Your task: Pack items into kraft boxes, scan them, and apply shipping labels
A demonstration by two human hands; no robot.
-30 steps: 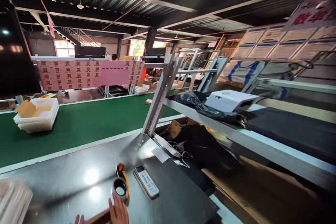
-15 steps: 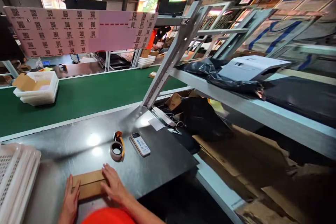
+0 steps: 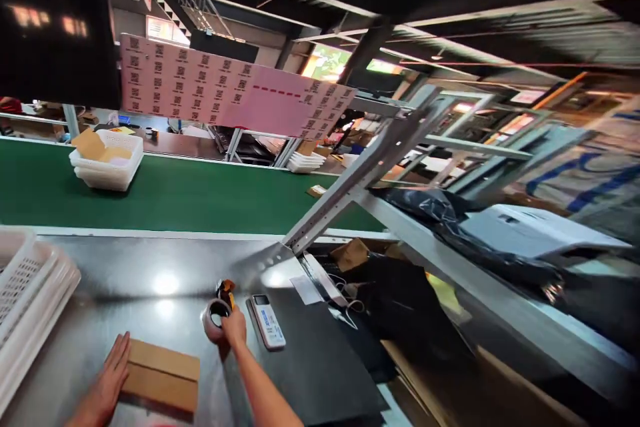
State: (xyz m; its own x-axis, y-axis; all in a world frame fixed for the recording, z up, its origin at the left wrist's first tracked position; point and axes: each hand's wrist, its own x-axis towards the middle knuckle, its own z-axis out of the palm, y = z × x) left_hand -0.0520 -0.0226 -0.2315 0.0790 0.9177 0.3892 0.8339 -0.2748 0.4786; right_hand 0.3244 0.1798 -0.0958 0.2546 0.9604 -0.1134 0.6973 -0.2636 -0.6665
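Note:
A closed brown cardboard box [image 3: 161,377] lies flat on the metal table [image 3: 320,367], a seam running along its top. My left hand [image 3: 114,368] rests against the box's left end with its fingers stretched out. To the right of the box, my right hand [image 3: 234,328] is closed round the handle of a tape dispenser [image 3: 215,319] with a roll of tape and an orange-yellow frame. Just right of that hand lies a phone-like device [image 3: 267,322] with a white, labelled face.
Stacked white plastic baskets [image 3: 35,307] stand at the table's left. Behind runs a green conveyor belt [image 3: 210,193] carrying more white baskets [image 3: 107,163]. A slanted metal post [image 3: 345,197] rises at the back, beside a shelf with a white machine [image 3: 540,230]. Flattened cardboard [image 3: 415,380] lies lower right.
My right hand has left the box, reached forward and taken hold of the tape dispenser. My left hand stays at the box's left end. The head view has shifted and tilted.

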